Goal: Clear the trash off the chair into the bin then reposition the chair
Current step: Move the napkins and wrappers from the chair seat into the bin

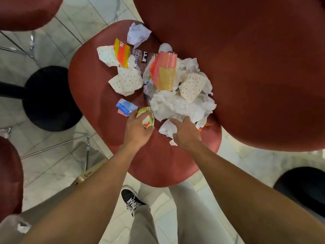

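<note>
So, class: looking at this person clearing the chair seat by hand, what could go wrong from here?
1. The left hand already holds a crumpled wrapper; taking more could loosen that grip.
2. The white tissue heap under the right hand is loose, so scraps may spill off the chair seat onto the floor.
3. No bin is in view, so carried trash might drop on the way.

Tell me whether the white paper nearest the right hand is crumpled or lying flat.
Crumpled. The white paper sits in a bunched, creased heap on the chair seat, and the right hand rests at its near edge.
</note>
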Demonstrator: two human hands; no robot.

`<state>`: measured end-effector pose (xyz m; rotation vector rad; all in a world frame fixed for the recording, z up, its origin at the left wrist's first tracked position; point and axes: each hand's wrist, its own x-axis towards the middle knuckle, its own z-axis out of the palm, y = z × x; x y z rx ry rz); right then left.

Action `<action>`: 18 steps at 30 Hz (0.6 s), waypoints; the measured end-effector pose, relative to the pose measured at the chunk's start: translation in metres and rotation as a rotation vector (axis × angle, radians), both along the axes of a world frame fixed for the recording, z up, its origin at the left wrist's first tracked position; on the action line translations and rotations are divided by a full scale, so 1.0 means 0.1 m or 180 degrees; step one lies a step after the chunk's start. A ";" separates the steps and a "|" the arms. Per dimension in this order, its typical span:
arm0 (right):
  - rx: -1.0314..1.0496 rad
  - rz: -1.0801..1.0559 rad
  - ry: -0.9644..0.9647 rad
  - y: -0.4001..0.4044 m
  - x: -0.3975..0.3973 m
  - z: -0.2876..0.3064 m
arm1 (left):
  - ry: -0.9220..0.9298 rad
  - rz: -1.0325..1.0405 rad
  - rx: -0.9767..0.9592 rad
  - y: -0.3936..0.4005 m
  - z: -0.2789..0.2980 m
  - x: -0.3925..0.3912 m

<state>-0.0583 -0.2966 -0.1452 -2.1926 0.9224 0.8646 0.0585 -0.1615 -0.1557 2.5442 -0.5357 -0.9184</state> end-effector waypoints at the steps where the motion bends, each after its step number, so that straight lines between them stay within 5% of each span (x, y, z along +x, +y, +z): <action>1: 0.0006 -0.0022 0.0056 0.00 -0.01 -0.04 | 0.0044 0.0020 0.0052 -0.03 -0.03 0.01; 9: 0.0000 -0.0679 -0.0266 0.01 -0.15 -0.24 | 0.0148 0.0197 0.0224 0.00 -0.26 -0.06; 18: -0.0086 -0.0764 -0.0661 0.25 -0.12 0.26 | -0.0034 0.0331 0.0060 0.37 0.27 -0.23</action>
